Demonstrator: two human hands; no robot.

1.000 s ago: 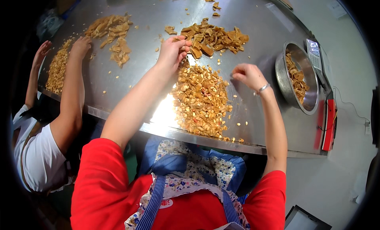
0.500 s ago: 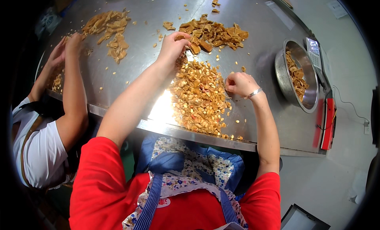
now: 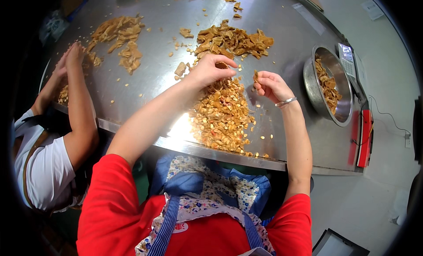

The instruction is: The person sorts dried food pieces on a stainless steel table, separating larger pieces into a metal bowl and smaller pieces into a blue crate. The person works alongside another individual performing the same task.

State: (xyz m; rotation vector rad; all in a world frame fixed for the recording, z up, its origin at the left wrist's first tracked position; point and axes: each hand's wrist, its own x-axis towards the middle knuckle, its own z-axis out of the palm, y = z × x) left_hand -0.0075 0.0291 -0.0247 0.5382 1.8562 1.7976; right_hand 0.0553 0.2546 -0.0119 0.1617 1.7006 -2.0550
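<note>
A heap of small golden-brown flakes mixed with pale seeds [image 3: 220, 119] lies on the metal table in front of me. Over its far end curls my left hand [image 3: 209, 71], a brown dried piece [image 3: 221, 65] showing between its thumb and fingers. To the right of the heap, my right hand [image 3: 272, 86], with a silver bracelet on the wrist, pinches a small brown dried piece [image 3: 255, 75] at its fingertips. Just beyond both hands sits a pile of larger wrinkled brown dried pieces [image 3: 233, 40].
A steel bowl [image 3: 312, 75] part filled with brown pieces stands at right, beside a scale [image 3: 348, 59] and a red box-like edge [image 3: 364, 139]. At left a co-worker's hands [image 3: 70, 59] work near another pile [image 3: 119, 31]. Loose seeds dot the steel table [image 3: 163, 18].
My left hand has moved right and slightly nearer, over the heap's far end. My right hand has lifted off the table and turned, now showing a brown piece. A loose piece now shows left of the heap.
</note>
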